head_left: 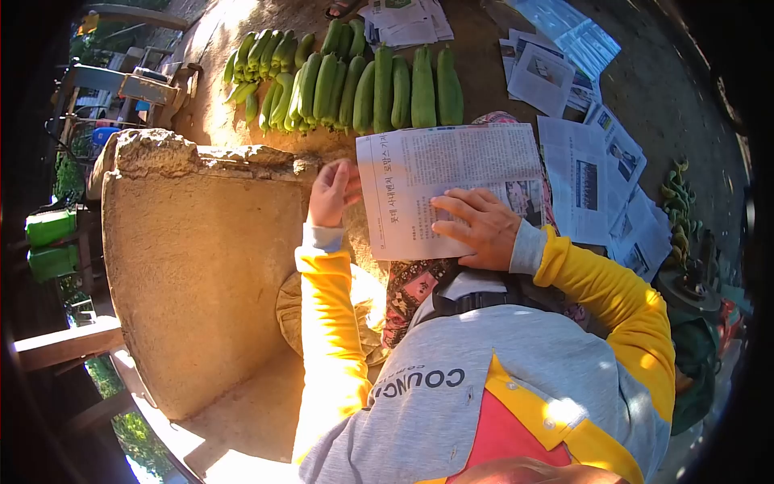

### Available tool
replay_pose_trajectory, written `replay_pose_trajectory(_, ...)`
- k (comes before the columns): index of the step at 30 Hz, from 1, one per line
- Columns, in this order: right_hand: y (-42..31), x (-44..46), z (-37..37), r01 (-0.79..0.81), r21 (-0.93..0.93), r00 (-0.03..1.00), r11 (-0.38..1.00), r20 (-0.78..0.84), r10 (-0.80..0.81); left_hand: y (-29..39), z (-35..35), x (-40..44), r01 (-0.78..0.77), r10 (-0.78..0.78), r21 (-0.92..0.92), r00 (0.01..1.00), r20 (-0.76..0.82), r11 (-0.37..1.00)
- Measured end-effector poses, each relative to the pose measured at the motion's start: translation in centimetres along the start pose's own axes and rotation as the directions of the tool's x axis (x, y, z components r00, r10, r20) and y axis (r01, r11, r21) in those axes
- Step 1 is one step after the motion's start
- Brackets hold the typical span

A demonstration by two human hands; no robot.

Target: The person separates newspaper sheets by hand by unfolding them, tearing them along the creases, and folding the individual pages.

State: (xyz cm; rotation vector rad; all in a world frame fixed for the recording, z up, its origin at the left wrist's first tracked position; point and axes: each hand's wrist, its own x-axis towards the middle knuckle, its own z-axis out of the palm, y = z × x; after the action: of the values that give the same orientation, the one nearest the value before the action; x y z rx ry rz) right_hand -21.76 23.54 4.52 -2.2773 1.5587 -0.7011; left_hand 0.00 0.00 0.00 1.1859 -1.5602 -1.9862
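A folded sheet of newspaper (451,181) with printed columns and a small photo lies across my lap. My right hand (481,226) rests flat on it, fingers spread over the print. Just beyond the sheet's left edge is my left hand (332,194), its fingers loosely bent and nothing visible in them. Whether its fingertips touch the paper's edge I cannot tell. Under the sheet, patterned trousers (415,294) show in part.
Long green gourd-like vegetables (379,89) lie in rows on the ground ahead. More newspaper sheets (584,173) spread to the right, near a clear plastic bag (568,36). A low rough earthen wall (201,274) stands at my left. Curved green pods (679,206) lie far right.
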Motion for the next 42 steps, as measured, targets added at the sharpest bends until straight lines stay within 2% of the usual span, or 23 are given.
replay_pose_trajectory(2, 0.3, -0.3, -0.6, -0.015, 0.047, 1.0, 0.999, 0.001, 0.015, -1.2, -0.9, -1.6, 0.184, -0.164, -0.093, 0.968, 0.191, 0.979)
replay_pose_trajectory(5, 0.1, 0.7, -0.9, -0.048, 0.086, 0.998, 0.995, -0.027, 0.05, -2.5, -1.7, -5.5, 0.223, -0.111, -0.174, 0.863, 0.493, 0.959)
replay_pose_trajectory(7, 0.0, 1.2, -0.9, -0.045, 0.129, 0.996, 0.991, -0.069, 0.055, -1.7, -0.1, -8.1, 0.108, 0.081, -0.287, 0.815, 0.574, 0.952)
replay_pose_trajectory(8, -0.1, 1.5, -1.0, -0.047, 0.149, 0.994, 0.988, -0.087, 0.061, -2.2, 0.1, -8.8, 0.191, 0.076, -0.384, 0.81, 0.581, 0.903)
replay_pose_trajectory(11, -0.5, 2.0, -1.5, -0.056, 0.204, 0.988, 0.977, -0.131, 0.084, -2.1, 2.9, -10.6, 0.0, 0.124, -0.365, 0.941, 0.316, 0.931)
replay_pose_trajectory(12, -0.3, 2.0, -1.5, -0.035, 0.204, 0.989, 0.978, -0.133, 0.063, -2.0, 4.2, -10.5, -0.089, 0.208, -0.39, 0.939, 0.274, 0.917)
replay_pose_trajectory(14, 0.1, 2.1, -1.5, 0.009, 0.196, 0.989, 0.981, -0.145, 0.019, -2.4, 5.4, -10.2, -0.169, 0.249, -0.328, 0.944, 0.218, 0.929)
replay_pose_trajectory(17, -0.3, 2.4, -1.6, -0.069, 0.375, 0.974, 0.924, -0.175, 0.144, -1.1, 7.2, -10.0, -0.224, 0.276, -0.299, 0.95, 0.143, 0.928)
replay_pose_trajectory(19, -0.4, 2.6, -2.7, -0.172, 0.614, 0.942, 0.77, -0.125, 0.31, -0.8, 7.6, -9.4, -0.222, 0.257, -0.261, 0.961, 0.106, 0.939)
replay_pose_trajectory(20, -0.5, 2.6, -3.0, -0.212, 0.715, 0.92, 0.666, -0.084, 0.384, -1.0, 8.0, -8.7, -0.279, 0.305, -0.235, 0.949, 0.081, 0.931)
replay_pose_trajectory(23, 0.5, 2.8, -3.1, -0.036, 0.917, 0.842, 0.396, -0.186, 0.506, 0.7, 8.7, -7.8, -0.209, 0.226, -0.264, 0.973, 0.039, 0.942)
replay_pose_trajectory(24, 0.9, 3.0, -4.0, 0.026, 0.901, 0.823, 0.434, -0.266, 0.503, 1.2, 8.9, -7.3, -0.211, 0.227, -0.287, 0.974, 0.021, 0.934)
replay_pose_trajectory(27, 1.7, 2.6, -8.2, 0.083, 0.99, 0.776, 0.114, -0.136, 0.616, 2.6, 8.8, -5.6, -0.333, 0.337, -0.414, 0.939, -0.067, 0.847)
replay_pose_trajectory(28, 1.9, 2.5, -9.1, 0.117, 0.989, 0.76, 0.091, -0.148, 0.633, 3.4, 8.5, -5.2, -0.353, 0.364, -0.418, 0.93, -0.057, 0.837)
replay_pose_trajectory(31, 2.8, 2.0, -9.8, 0.128, 0.983, 0.759, 0.128, -0.18, 0.626, 5.6, 9.1, -5.2, -0.32, 0.346, -0.472, 0.938, -0.033, 0.821)
replay_pose_trajectory(32, 2.5, 2.1, -9.5, 0.109, 0.985, 0.771, 0.135, -0.169, 0.614, 6.2, 10.0, -5.4, -0.306, 0.37, -0.539, 0.929, 0.011, 0.784)
replay_pose_trajectory(35, 2.5, 2.9, -6.7, 0.03, 0.917, 0.821, 0.397, -0.249, 0.514, 5.9, 11.8, -5.7, -0.32, 0.354, -0.477, 0.935, -0.019, 0.819)
replay_pose_trajectory(39, 0.0, 3.6, -6.6, -0.046, 0.987, 0.864, 0.156, -0.039, 0.501, 5.9, 12.2, -6.1, -0.302, 0.362, -0.519, 0.932, 0.016, 0.8)
replay_pose_trajectory(40, 0.3, 3.5, -6.3, -0.058, 0.99, 0.89, 0.129, -0.007, 0.455, 6.3, 12.7, -6.5, -0.299, 0.351, -0.553, 0.936, -0.013, 0.778)
replay_pose_trajectory(42, 0.4, 3.9, -5.6, -0.017, 0.95, 0.888, 0.313, -0.13, 0.442, 7.0, 13.2, -7.0, -0.347, 0.376, -0.483, 0.926, -0.04, 0.804)
